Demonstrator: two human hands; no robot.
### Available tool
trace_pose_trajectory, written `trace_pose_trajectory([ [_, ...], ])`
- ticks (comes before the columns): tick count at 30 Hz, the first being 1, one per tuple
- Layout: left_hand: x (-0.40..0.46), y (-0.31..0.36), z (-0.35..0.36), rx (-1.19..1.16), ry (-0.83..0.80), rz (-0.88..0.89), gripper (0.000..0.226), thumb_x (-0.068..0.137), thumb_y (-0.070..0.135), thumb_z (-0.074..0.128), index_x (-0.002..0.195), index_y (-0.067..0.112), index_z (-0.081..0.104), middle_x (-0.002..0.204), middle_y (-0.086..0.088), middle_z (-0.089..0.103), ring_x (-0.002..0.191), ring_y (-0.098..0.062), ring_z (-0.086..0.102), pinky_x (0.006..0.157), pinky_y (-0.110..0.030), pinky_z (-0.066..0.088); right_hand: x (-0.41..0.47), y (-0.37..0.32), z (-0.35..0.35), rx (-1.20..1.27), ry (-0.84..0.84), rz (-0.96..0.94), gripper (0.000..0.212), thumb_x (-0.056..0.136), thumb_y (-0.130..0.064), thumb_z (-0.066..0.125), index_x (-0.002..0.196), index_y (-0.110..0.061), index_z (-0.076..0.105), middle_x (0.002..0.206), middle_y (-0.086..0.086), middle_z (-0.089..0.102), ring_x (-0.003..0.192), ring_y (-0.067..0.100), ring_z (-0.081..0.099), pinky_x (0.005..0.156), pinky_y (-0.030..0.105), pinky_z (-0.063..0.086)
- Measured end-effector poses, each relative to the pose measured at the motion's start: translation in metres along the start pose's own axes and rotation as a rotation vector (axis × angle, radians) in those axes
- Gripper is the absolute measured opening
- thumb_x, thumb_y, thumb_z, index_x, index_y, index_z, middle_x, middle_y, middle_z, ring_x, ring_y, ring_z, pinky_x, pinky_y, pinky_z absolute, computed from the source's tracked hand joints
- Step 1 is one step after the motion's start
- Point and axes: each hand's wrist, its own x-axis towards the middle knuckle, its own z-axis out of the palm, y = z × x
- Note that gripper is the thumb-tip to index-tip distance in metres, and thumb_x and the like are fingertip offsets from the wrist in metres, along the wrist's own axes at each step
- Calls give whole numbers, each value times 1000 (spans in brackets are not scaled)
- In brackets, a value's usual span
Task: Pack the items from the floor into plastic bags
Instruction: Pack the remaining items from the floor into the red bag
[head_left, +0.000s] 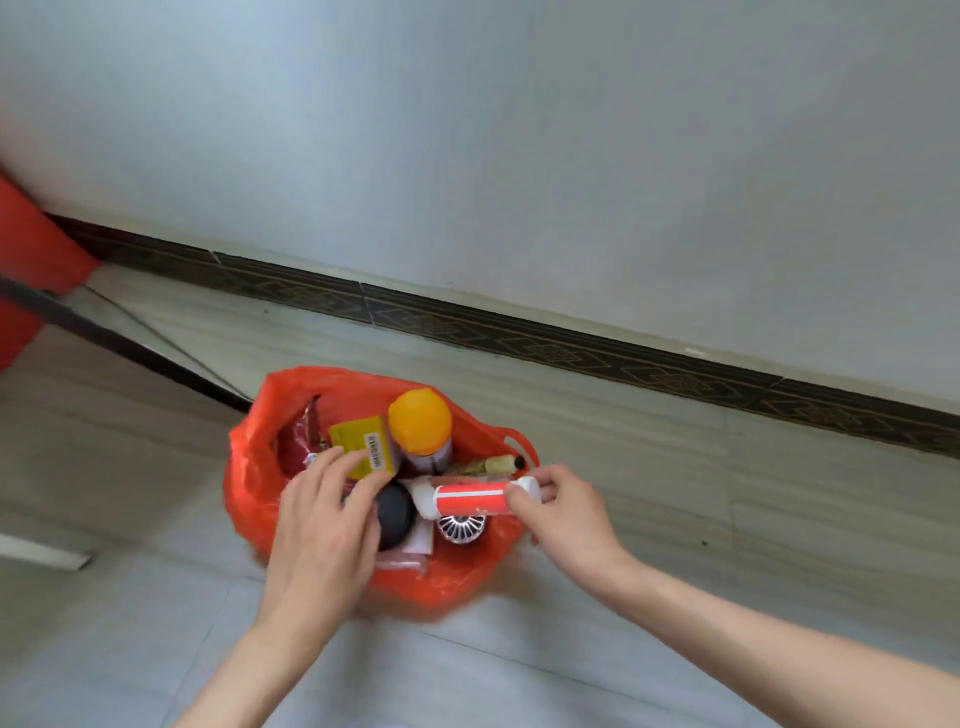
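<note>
One orange bag (249, 499) on the floor (675, 467), nearly full, with both hands at its mouth.

Several items already sit inside: a bottle with an orange cap (420, 421) at the far side, a yellow packet (361, 441) beside it, a dark red pouch (298, 439) to the left, a black round object (394, 512) and a small ribbed silver piece (461, 526) nearer. The right hand (566, 512) pinches one end of a red-and-white tube (470, 498), holding it level just over the opening, not yet dropped in. The left hand (324, 525) lies with straight fingers on the contents, touching the packet. No loose items show on the visible floor, so packing looks close to finished; a second red shape (31, 249) at far left is too blurred to identify.
</note>
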Motion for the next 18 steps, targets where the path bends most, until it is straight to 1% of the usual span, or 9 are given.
trace_pose_trajectory([
  [3, 0, -39, -25, 86, 128, -296, 42, 79, 20, 52, 119, 9, 55, 128, -20, 47, 120, -38, 38, 92, -53, 31, 10, -23, 46, 52, -3, 1, 11, 80, -30, 63, 84, -23, 55, 81, -1, 63, 81, 18, 59, 71, 30, 46],
  [5, -3, -60, -28, 77, 139, -484, 56, 79, 17, 66, 130, 6, 44, 136, -23, 38, 126, -41, 31, 95, -58, 27, 16, -30, 76, 119, -39, 78, 18, 81, -33, 61, 88, -17, 58, 78, -1, 60, 75, 16, 55, 62, 25, 42],
  [6, -5, -67, -28, 38, 138, -540, 63, 78, 13, 69, 133, 4, 41, 137, -24, 36, 126, -41, 31, 97, -59, 27, 17, -31, 91, 176, -75, 117, 22, 81, -35, 61, 90, -15, 59, 76, -1, 58, 69, 15, 53, 58, 23, 39],
  [7, -7, -72, -27, -22, 133, -568, 65, 78, 11, 68, 135, 3, 38, 136, -24, 37, 126, -39, 33, 98, -57, 28, 18, -31, 103, 225, -103, 143, 23, 82, -35, 60, 93, -14, 59, 79, 1, 58, 66, 14, 52, 56, 22, 39],
  [9, -12, -78, -22, -164, 115, -575, 58, 82, 7, 64, 134, 2, 39, 127, -21, 45, 119, -34, 40, 99, -46, 33, 17, -29, 114, 257, -128, 145, 22, 86, -26, 59, 106, -15, 60, 93, 4, 63, 72, 12, 57, 56, 17, 45],
  [11, -16, -78, -16, -204, 116, -547, 46, 83, 5, 60, 127, 2, 48, 114, -18, 54, 109, -32, 48, 93, -37, 36, 20, -24, 112, 229, -96, 140, 27, 88, -16, 58, 115, -15, 59, 103, 4, 64, 79, 11, 61, 63, 17, 51],
  [13, -17, -75, -11, -205, 143, -522, 33, 83, 1, 60, 115, -1, 56, 103, -17, 58, 100, -35, 52, 87, -31, 34, 26, -17, 100, 185, -64, 161, 22, 87, -8, 56, 108, -13, 64, 99, 5, 67, 83, 17, 64, 79, 27, 54],
  [15, -16, -70, -10, -227, 167, -516, 22, 83, 2, 61, 105, 0, 59, 96, -15, 58, 93, -34, 53, 81, -28, 34, 34, -11, 88, 194, -54, 204, 18, 84, 0, 54, 93, -12, 64, 92, 10, 68, 89, 23, 65, 90, 36, 51],
  [18, -12, -63, -9, -228, 194, -497, 17, 82, 7, 64, 98, 2, 60, 91, -11, 55, 87, -31, 52, 77, -31, 37, 49, -4, 76, 248, -20, 227, 17, 87, 2, 51, 94, -11, 60, 88, 14, 67, 86, 26, 65, 91, 39, 52],
])
